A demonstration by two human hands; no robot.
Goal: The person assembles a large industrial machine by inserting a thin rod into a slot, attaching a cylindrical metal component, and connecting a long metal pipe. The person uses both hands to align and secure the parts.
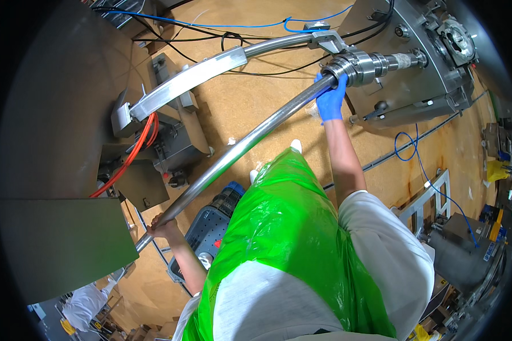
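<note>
A long steel pipe (pixel 242 149) runs slantwise from the lower left to a ringed metal coupling (pixel 358 68) on the steel machine (pixel 392 113) at the upper right. Bare and closed, my left hand (pixel 165 227) wraps round the pipe near its lower end. In a blue glove, my right hand (pixel 331 102) grips the pipe's upper end from below, right beside the coupling. Part of the right fingers is hidden behind the pipe. Above the pipe, a metal arm (pixel 190 84) stretches from the left-hand equipment to a bracket (pixel 327 41) over the coupling.
A grey crate (pixel 196 227) stands on the tan floor under my left forearm. Black cables and a blue hose (pixel 250 25) cross the far floor. An orange hose (pixel 132 156) hangs at the left cabinet (pixel 68 244). A person in white (pixel 86 307) is at lower left.
</note>
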